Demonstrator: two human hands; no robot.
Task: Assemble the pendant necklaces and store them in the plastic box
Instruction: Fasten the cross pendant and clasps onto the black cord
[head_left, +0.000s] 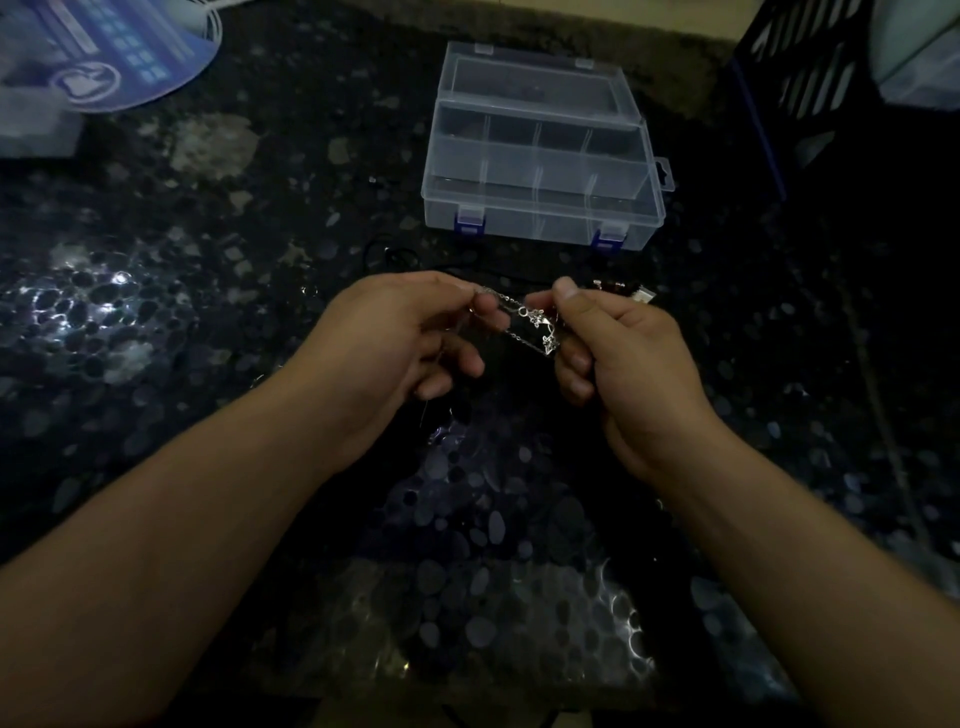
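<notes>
Pendant necklace (524, 325) held in the air between both hands, above the dark speckled desk (156, 322) and just in front of the plastic box (540, 156). Thin silver chain stretched slantwise from the left hand (400, 338) down to the right hand (623, 353), with small silver charms (543, 327) bunched near the right end. Left fingers (485, 306) pinching the chain between thumb and forefinger, the other fingers curled loosely under. Right fingers (566, 291) pressed together on the charm end, thumb on top, lower fingers bent inward. Both forearms bare, reaching in from the bottom corners. Plastic box clear, lid raised at the back, blue latches at its near wall, dividers splitting the inside into compartments; contents too dim to tell. Black cord (395, 254) lying looped on the desk between the box and the left hand. Small dark and pale bits (626, 291) on the desk just beyond the right hand, too blurred to name. Round blue printed item (109, 57) at the far left corner, dark slotted crate (800, 78) at the far right. Bright glare patches on the desk at left and near the bottom edge.
</notes>
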